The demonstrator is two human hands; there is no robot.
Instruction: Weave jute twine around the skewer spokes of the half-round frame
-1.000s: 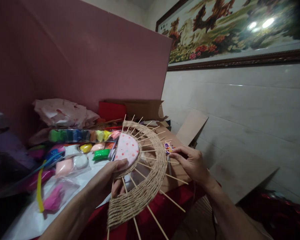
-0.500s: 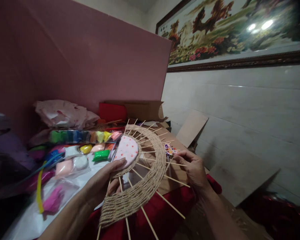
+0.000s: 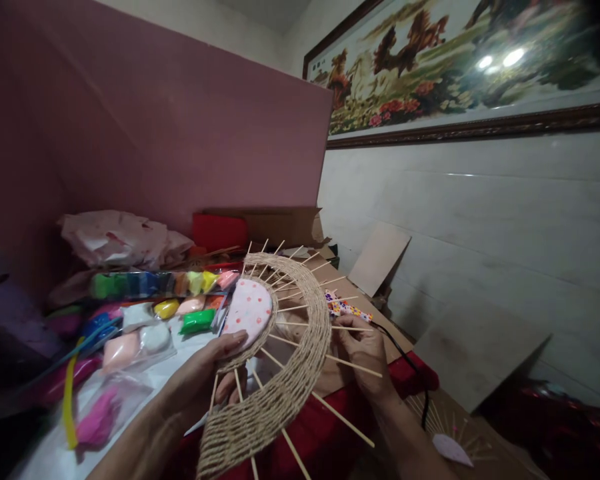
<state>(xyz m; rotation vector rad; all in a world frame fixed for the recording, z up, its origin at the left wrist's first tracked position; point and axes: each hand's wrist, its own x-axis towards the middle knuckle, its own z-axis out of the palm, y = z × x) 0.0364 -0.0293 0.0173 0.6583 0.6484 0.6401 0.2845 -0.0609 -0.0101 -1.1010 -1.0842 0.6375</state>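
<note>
A half-round woven piece [image 3: 300, 373] is made of brown twine wound in a wide band over thin wooden sticks that fan outward. At its centre is a white half-disc [image 3: 250, 310] with pink dots, edged with twine. My left hand [image 3: 225, 360] grips this centre, thumb on the half-disc and fingers beneath the sticks. My right hand [image 3: 363, 350] is at the band's outer right edge, fingertips pinched among the protruding sticks [image 3: 353, 365]. The end of the twine runs into that pinch, though the fingers mostly hide it.
Bags of coloured clay [image 3: 197, 321] and a clear tray of more clay [image 3: 165, 283] lie at left on white sheeting. A flower-patterned tool [image 3: 350, 310] with a black cord [image 3: 413, 363] is behind my right hand. A second stick fan [image 3: 450, 447] lies lower right. Cardboard [image 3: 380, 260] leans against the wall.
My right hand has shifted left and slightly down, closer against the woven band. My left hand keeps its grip. The view has turned slightly, and the black cord and second stick fan now show.
</note>
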